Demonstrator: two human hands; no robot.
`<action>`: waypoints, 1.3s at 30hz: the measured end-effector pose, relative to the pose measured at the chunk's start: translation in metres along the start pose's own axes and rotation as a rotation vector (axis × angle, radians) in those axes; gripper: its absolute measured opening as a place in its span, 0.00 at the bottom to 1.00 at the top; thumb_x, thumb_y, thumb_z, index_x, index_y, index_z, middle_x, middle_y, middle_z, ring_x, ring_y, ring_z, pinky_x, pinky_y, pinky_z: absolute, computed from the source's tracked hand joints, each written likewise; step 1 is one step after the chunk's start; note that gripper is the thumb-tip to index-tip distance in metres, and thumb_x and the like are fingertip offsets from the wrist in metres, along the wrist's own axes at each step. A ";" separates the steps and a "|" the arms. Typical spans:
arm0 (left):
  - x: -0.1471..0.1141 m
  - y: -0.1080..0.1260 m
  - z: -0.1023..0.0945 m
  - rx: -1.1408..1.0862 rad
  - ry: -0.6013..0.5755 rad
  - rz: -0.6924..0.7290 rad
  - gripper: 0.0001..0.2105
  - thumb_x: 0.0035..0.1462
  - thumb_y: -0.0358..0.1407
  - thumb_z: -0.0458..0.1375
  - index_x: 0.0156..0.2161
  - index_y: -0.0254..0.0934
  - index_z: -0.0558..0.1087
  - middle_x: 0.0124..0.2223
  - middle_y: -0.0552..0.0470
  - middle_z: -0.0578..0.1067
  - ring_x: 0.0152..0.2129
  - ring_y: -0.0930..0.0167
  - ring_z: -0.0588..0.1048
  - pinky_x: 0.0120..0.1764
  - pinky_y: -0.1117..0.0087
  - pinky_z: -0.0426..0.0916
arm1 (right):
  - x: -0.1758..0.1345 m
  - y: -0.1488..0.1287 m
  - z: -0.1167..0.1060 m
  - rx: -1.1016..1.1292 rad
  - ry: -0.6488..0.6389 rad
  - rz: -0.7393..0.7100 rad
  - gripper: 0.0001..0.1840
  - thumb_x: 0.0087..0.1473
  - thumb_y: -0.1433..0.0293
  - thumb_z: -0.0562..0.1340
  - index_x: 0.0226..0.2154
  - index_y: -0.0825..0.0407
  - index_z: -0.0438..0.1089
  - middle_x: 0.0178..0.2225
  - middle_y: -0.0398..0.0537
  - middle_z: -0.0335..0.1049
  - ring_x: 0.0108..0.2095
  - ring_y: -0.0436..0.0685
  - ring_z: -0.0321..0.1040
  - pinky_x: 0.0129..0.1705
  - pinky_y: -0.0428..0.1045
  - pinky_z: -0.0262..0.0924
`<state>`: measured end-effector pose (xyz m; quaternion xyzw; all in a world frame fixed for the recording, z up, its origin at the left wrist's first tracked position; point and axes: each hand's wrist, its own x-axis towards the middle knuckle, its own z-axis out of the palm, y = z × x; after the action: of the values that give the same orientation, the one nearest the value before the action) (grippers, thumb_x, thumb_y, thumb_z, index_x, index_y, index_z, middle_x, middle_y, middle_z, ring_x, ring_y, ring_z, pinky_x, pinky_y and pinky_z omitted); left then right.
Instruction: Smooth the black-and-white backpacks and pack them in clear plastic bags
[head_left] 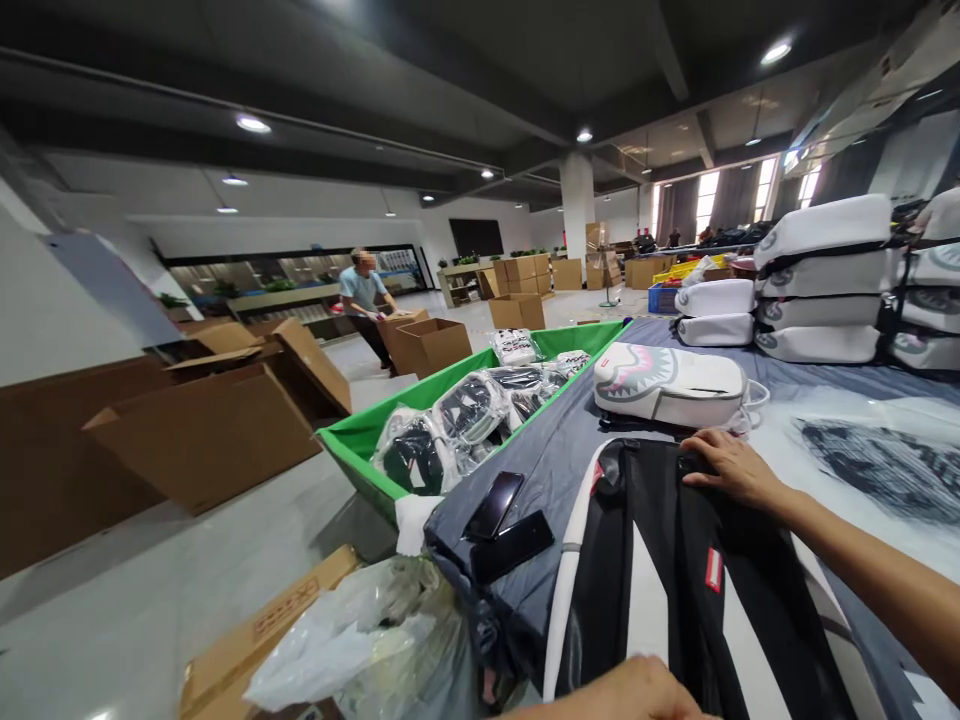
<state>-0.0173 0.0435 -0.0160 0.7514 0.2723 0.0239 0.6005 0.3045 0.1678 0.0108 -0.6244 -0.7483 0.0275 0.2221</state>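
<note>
A black and white backpack [667, 560] lies on the grey cloth-covered table in front of me, its strap side up, with a small red label on one strap. My right hand [739, 470] is at its top edge, thumb and fingers bent around the top of a strap. At the bottom edge of the view, my left hand [626, 692] is over the lower part of the backpack; its fingers are cut off or hidden. Just beyond lies a white backpack [667, 385] with a shark-mouth print. Two dark phones [514, 545] rest on the table to the left.
A green-rimmed bin [360, 435] holds several plastic-wrapped backpacks [469, 405]. White backpacks [821, 280] stand stacked at the right. Clear plastic bags [375, 640] hang by the table's near left corner. Open cartons [217, 430] and a person [365, 295] handling a box are farther left.
</note>
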 end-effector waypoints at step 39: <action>0.170 -0.067 -0.106 0.576 1.356 0.230 0.47 0.44 0.36 0.73 0.67 0.34 0.57 0.66 0.33 0.64 0.62 0.49 0.67 0.63 0.45 0.63 | 0.119 -0.050 0.052 -0.151 -0.408 -0.610 0.23 0.48 0.80 0.62 0.46 0.48 0.77 0.39 0.44 0.74 0.36 0.51 0.73 0.37 0.44 0.61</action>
<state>0.0634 0.2216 -0.0974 0.7231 0.4983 0.4726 0.0740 0.2247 0.2820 0.0159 -0.3692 -0.9287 0.0287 0.0196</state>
